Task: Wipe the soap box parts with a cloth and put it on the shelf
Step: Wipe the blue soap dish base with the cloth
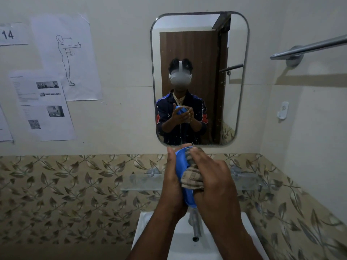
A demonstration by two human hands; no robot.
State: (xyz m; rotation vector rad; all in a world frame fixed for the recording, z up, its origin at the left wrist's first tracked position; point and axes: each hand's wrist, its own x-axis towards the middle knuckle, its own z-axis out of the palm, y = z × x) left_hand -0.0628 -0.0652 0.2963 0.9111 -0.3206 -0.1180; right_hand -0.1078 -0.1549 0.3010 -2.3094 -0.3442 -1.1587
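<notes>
A blue soap box part [183, 167] stands on edge between my two hands, in front of the glass shelf [142, 182]. My left hand [171, 182] grips it from the left, fingers running up its back. My right hand [213, 180] presses a striped brown-and-cream cloth [192, 176] against the part's right face. Most of the part's inside is hidden by the cloth and my fingers. Any other soap box part is out of sight.
A white sink [180, 246] with a metal tap [195, 225] lies below my hands. The mirror [199, 77] hangs above on the wall. A chrome towel bar [309, 47] sticks out at the upper right. Papers [50, 76] are taped to the left wall.
</notes>
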